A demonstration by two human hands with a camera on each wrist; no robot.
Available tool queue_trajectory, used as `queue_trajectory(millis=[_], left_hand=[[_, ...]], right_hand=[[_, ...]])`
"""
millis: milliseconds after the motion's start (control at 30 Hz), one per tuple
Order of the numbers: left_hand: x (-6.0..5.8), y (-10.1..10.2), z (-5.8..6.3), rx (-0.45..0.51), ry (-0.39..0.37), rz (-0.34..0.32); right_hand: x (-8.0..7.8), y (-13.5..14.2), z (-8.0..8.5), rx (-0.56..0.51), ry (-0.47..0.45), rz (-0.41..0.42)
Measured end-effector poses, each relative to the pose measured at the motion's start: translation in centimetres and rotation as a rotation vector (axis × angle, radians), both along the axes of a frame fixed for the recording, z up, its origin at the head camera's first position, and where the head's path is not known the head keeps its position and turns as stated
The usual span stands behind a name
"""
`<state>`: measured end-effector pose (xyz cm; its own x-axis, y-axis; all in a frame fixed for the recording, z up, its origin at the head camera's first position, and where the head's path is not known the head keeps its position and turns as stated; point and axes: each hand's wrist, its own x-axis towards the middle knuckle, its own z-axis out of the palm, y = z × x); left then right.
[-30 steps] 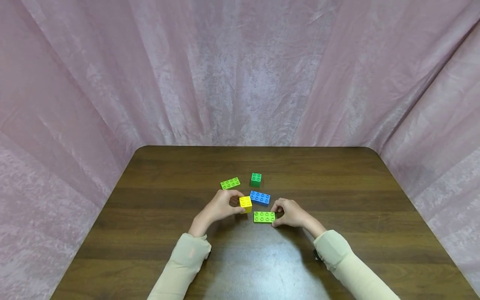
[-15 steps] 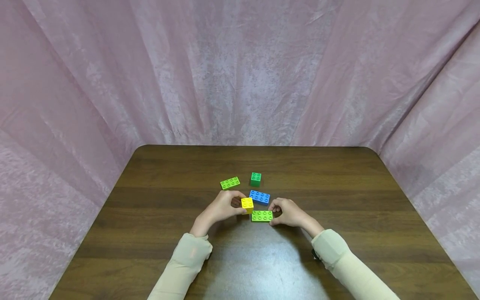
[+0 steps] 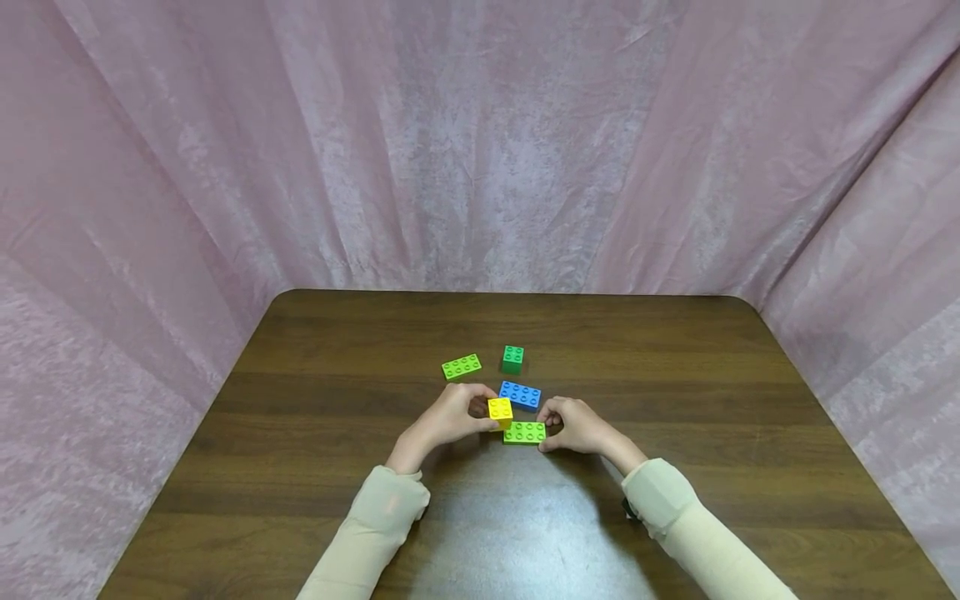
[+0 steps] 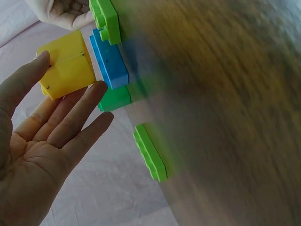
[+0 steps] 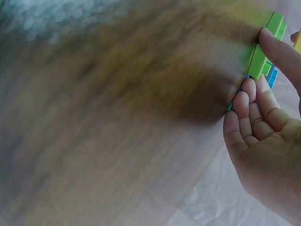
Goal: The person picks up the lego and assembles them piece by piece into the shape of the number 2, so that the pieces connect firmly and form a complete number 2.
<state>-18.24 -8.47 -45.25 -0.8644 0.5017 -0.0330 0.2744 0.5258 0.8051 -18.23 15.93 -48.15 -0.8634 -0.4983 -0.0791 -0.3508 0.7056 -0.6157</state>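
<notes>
My left hand (image 3: 450, 415) pinches a yellow toy building block (image 3: 500, 412) between thumb and fingers. A seam crosses the side of that yellow block in the left wrist view. It overlaps the left end of a flat lime-green brick (image 3: 525, 432), held a little above it. Thumb and fingertips of my right hand (image 3: 583, 427) grip the right end of this lime-green brick low at the table. Just behind it lies a blue brick (image 3: 521, 395) with two rows of studs, close to the left hand's fingertips.
A small dark green brick (image 3: 513, 360) stands behind the blue one. Farther left, a second flat lime-green brick (image 3: 461, 367) lies at a slant. The brown wooden table (image 3: 660, 358) ends at the back against a pink curtain (image 3: 480, 167).
My left hand has carried the yellow block rightward to the left end of the lime-green brick. The right hand has slid that brick slightly left, then kept it still.
</notes>
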Motion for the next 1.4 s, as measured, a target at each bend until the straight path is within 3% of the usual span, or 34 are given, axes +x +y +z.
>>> queue_trajectory(millis=[633, 1400], left_hand=[[0.2, 1.5, -1.5, -0.003, -0.039, -0.061], [-0.2, 2.1, -1.9, -0.023, -0.015, -0.102]], right_hand=[[0.0, 0.1, -0.1, 0.001, -0.027, -0.025], [-0.1, 0.1, -0.1, 0.003, -0.059, -0.031]])
